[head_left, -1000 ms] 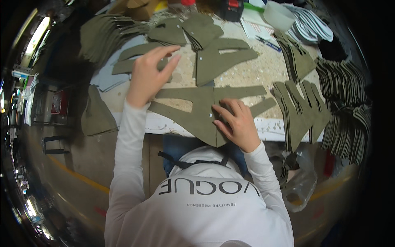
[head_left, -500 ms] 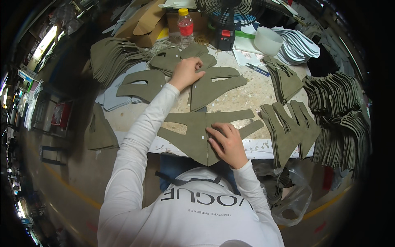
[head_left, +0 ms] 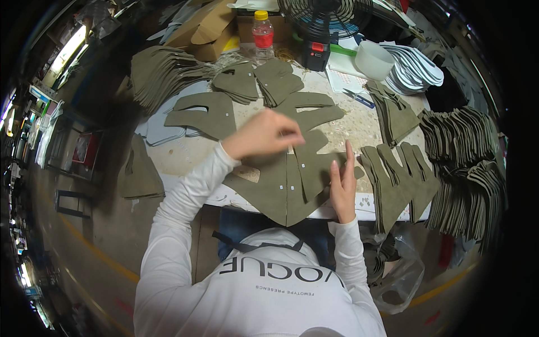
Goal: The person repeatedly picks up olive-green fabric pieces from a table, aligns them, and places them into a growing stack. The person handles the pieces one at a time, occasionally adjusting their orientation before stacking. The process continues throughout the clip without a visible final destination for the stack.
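Observation:
Two matching olive-green cut pieces, the left one [head_left: 259,194] and the right one [head_left: 297,212], lie side by side at the table's near edge, forming a V shape. Over the right one, another olive-green cut piece [head_left: 314,168] with a small white mark lies askew. My left hand [head_left: 264,135], slightly blurred, has its fingers curled at this piece's upper end and appears to pinch it. At its right side stands my right hand [head_left: 344,185], open, fingers stretched upward and thumb apart. Behind my left hand lie more such pieces [head_left: 205,115].
Stacks of olive pieces stand at the far left [head_left: 163,76] and right edge [head_left: 457,135], with slotted ones [head_left: 390,182] nearer. At the back are a bottle [head_left: 262,36], a fan [head_left: 323,17], a tape roll [head_left: 375,60] and blue-handled snips [head_left: 359,98].
My left hand has come nearer from the far pieces, and an olive piece now lies over the right half of the V. My right hand has shifted right and straightened its fingers.

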A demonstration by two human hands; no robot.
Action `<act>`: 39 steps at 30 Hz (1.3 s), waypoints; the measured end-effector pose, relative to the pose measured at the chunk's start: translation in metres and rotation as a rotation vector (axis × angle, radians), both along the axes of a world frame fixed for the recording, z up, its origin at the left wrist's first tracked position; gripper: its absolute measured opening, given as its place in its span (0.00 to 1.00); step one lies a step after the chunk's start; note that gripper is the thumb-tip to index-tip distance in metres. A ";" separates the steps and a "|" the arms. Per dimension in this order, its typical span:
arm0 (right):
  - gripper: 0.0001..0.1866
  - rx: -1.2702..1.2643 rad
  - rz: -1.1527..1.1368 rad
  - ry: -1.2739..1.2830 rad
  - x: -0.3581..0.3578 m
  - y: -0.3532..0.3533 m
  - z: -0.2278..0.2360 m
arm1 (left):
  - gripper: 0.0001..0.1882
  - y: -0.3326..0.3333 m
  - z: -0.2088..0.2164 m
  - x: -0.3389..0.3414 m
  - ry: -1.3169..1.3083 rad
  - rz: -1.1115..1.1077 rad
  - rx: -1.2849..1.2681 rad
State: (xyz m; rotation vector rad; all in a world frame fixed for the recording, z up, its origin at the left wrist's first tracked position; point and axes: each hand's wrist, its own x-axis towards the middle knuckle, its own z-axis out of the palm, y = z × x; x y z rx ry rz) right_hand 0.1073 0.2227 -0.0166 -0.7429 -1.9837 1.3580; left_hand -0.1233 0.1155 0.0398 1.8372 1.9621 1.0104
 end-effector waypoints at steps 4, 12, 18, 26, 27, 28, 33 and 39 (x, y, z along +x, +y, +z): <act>0.38 0.113 -0.033 -0.010 0.004 -0.008 -0.010 | 0.09 0.012 -0.018 -0.085 0.258 0.409 0.123; 0.32 0.177 -0.055 0.034 0.006 -0.010 -0.019 | 0.08 0.021 -0.054 -0.128 0.328 0.498 0.087; 0.19 -0.157 0.031 0.139 0.021 0.003 -0.023 | 0.05 0.002 -0.010 -0.126 0.405 0.598 0.397; 0.22 -0.385 0.018 0.037 0.047 -0.007 -0.014 | 0.03 -0.074 0.008 0.011 0.428 0.454 0.280; 0.23 -0.367 0.016 0.028 0.047 -0.010 -0.014 | 0.02 -0.082 -0.001 0.037 0.419 0.419 0.211; 0.24 -0.358 0.012 0.015 0.047 -0.013 -0.014 | 0.02 -0.088 -0.010 0.060 0.395 0.400 0.147; 0.26 -0.428 -0.011 0.023 0.044 -0.017 -0.009 | 0.10 -0.096 -0.047 0.102 0.268 0.413 0.168; 0.29 -0.618 0.054 0.033 0.045 -0.033 -0.002 | 0.10 -0.091 -0.062 0.097 0.263 0.441 0.285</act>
